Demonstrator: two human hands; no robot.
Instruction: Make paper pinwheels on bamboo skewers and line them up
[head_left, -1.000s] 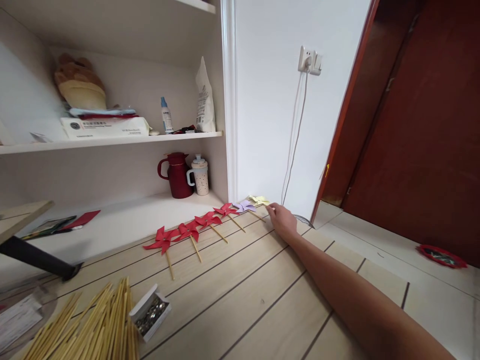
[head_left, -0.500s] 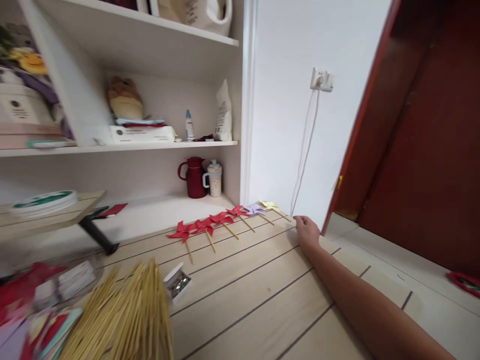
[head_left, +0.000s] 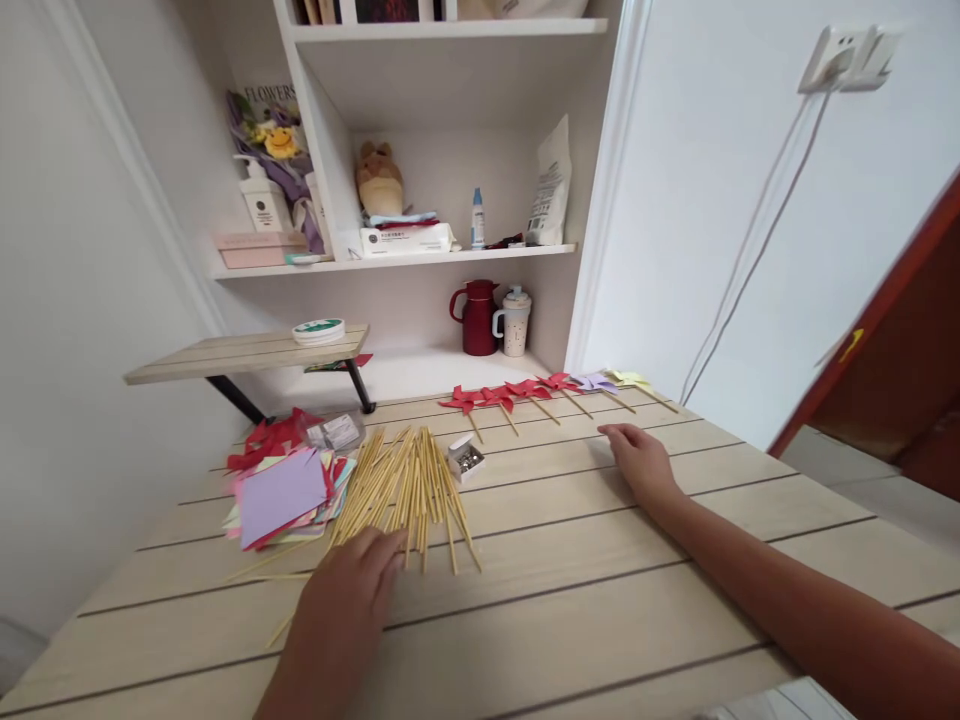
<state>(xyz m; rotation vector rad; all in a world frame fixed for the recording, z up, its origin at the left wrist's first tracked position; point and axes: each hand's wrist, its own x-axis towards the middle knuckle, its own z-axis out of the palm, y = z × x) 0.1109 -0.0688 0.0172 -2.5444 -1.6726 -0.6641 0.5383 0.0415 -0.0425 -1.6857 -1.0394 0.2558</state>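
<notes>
— Looking at the pile of bamboo sticks (head_left: 409,480): which way do they run?

— Their long axis goes mostly from 6 to 12 o'clock on the table (head_left: 600,600), fanning out a little at the near end. A few loose ones at the near left lie slanted toward 2 o'clock.

— And the left hand (head_left: 349,605)?

— It lies palm down at the pile's 6 o'clock end, fingertips (head_left: 390,550) touching the nearest stick ends. The fingers are stretched out and only loosely together, gripping nothing.

— The right hand (head_left: 641,462)?

— Flat on the bare tabletop at about 3 o'clock from the pile, well apart from it. Fingers extended, holding nothing. Its fingertips point toward 11 o'clock, near the row of paper pinwheels (head_left: 551,388), not touching them.

— What else is around the sticks?

— A small open box of pins (head_left: 465,460) just beside the pile at 2 o'clock. A stack of coloured paper squares (head_left: 281,490) at its 9 o'clock, touching the outermost sticks.
</notes>
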